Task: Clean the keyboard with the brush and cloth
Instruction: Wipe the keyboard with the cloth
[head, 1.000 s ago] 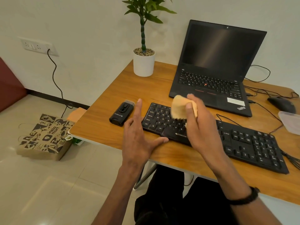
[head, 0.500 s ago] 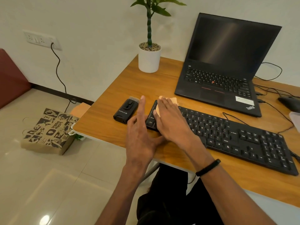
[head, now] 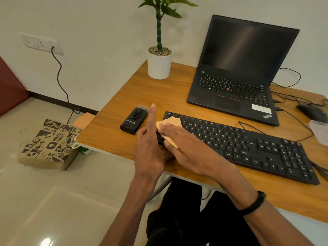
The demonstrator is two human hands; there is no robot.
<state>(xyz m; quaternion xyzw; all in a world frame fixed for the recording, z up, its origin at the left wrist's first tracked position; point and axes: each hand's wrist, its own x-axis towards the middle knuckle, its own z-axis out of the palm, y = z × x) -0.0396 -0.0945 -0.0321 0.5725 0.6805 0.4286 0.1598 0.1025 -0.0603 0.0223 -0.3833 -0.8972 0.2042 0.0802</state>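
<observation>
A black keyboard [head: 248,146] lies across the wooden desk [head: 113,139] near its front edge. My right hand [head: 186,146] lies flat on a folded tan cloth [head: 170,121] and presses it onto the keyboard's left end. The cloth shows beyond the fingertips and beside the thumb. My left hand [head: 149,146] stands on edge against the keyboard's left end, fingers straight and index pointing up, holding nothing. The black cleaning brush [head: 133,121] with short bristles at its far end lies on the desk just left of my left hand, untouched.
An open black laptop [head: 230,86] stands behind the keyboard. A white plant pot [head: 159,64] is at the desk's back left. A mouse [head: 310,112], cables and a clear plastic container [head: 319,132] sit at the right. A printed paper bag [head: 48,144] stands on the floor left.
My right hand brought the cloth down from above the keys onto the keyboard's left end and now presses it flat there. My left hand stayed at the keyboard's left end.
</observation>
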